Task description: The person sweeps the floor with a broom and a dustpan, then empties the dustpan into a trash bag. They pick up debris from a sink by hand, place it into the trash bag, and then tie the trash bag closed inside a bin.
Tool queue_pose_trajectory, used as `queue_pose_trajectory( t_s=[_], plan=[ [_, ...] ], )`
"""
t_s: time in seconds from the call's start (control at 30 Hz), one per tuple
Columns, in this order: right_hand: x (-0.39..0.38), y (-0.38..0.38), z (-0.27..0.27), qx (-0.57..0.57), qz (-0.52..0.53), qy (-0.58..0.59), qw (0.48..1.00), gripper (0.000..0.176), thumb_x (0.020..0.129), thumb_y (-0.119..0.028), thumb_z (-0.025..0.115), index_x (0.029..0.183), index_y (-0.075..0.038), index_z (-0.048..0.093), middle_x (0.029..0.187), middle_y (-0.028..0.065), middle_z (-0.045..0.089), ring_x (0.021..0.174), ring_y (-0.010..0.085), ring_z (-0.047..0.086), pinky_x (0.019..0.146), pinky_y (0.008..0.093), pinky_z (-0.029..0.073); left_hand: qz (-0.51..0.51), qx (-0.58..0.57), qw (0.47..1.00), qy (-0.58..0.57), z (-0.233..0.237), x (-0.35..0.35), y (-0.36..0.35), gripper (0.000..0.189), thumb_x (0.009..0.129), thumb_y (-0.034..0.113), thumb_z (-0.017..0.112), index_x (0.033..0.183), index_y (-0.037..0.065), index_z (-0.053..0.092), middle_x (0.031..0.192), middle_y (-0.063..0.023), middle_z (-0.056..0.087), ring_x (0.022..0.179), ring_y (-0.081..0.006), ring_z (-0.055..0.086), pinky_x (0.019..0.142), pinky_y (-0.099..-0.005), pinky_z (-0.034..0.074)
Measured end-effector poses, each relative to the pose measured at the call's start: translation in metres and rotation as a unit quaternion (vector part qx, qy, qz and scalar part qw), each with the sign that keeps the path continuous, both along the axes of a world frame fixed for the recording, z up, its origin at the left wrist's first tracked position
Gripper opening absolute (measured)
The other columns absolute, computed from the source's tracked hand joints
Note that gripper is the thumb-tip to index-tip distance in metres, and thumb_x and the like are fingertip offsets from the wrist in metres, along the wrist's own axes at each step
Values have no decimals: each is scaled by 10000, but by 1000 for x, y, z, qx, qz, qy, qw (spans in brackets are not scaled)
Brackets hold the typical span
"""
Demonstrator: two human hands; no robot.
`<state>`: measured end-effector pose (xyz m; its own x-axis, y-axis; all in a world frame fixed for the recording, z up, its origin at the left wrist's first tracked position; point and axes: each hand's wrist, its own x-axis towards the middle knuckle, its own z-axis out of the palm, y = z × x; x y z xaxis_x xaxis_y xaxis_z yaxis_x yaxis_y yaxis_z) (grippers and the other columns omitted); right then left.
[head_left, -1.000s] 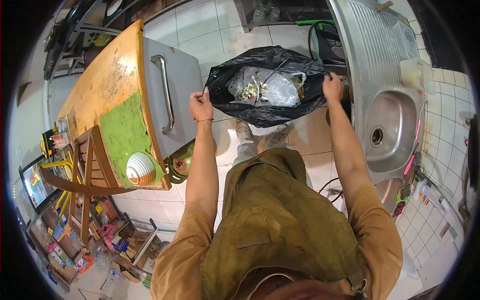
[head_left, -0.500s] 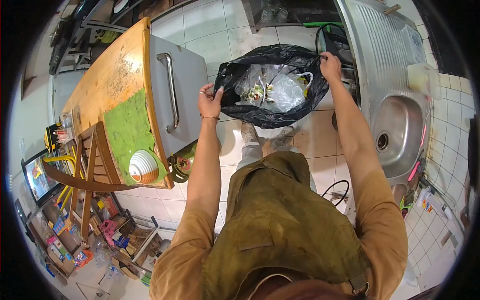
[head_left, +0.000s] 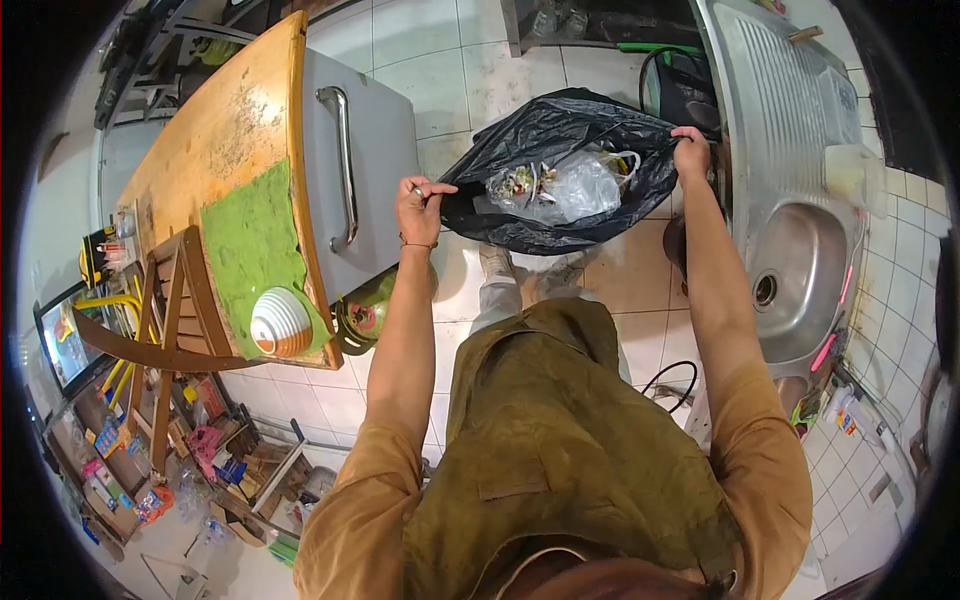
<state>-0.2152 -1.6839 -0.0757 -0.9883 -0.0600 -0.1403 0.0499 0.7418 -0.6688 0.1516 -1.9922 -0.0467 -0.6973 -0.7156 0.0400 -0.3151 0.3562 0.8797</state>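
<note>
Head view shows you looking down at a black garbage bag, spread between your two hands in front of your legs. Your left hand pinches the bag's left rim between thumb and fingers. Your right hand has its fingers curled onto the upper right corner of the rim, gripping it. Between them the mouth is stretched wide, facing up at you. Inside you can see a crumpled clear plastic bag with a white loop at its right, and a small heap of mixed scraps just left of it. Whether the garbage bag's bottom touches the tiled floor, you cannot tell from this angle.

Your shoes show partly below the bag's near edge, and you wear an olive-brown apron. Left of the bag stands a grey door with a metal handle, under a worn wooden top. On that top lies a green cloth bearing a white ribbed bowl, near a wooden chair. To your right runs a stainless steel sink with a ridged drainboard.
</note>
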Motion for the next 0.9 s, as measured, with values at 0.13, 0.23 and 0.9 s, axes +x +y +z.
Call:
queue_pose_trajectory(
  t_s=[0.13, 0.23, 0.9],
  plan=[
    [-8, 4, 1, 57, 40, 22, 997, 244, 779, -45, 465, 800, -119, 697, 884, 145, 676, 908, 331, 629, 838, 382, 460, -30, -27, 999, 36, -4, 0, 6, 287, 725, -125, 623, 788, 120, 760, 839, -20, 475, 788, -171, 515, 701, -261, 431],
    [-8, 14, -6, 53, 60, 35, 996, 242, 766, -17, 467, 789, -106, 691, 892, 150, 672, 922, 336, 624, 846, 387, 459, -19, -94, 995, 27, -11, 3, 3, 286, 721, -127, 619, 777, 118, 756, 847, -25, 485, 789, -174, 518, 701, -255, 431],
    [78, -120, 52, 257, 665, -65, 699, 329, 777, -127, 535, 1072, -148, 679, 1077, 129, 667, 1102, 297, 577, 978, 468, 341, -30, 38, 999, 23, -3, 12, 10, 257, 730, -144, 602, 760, 81, 722, 941, -42, 496, 897, -166, 510, 797, -253, 406]
  ],
)
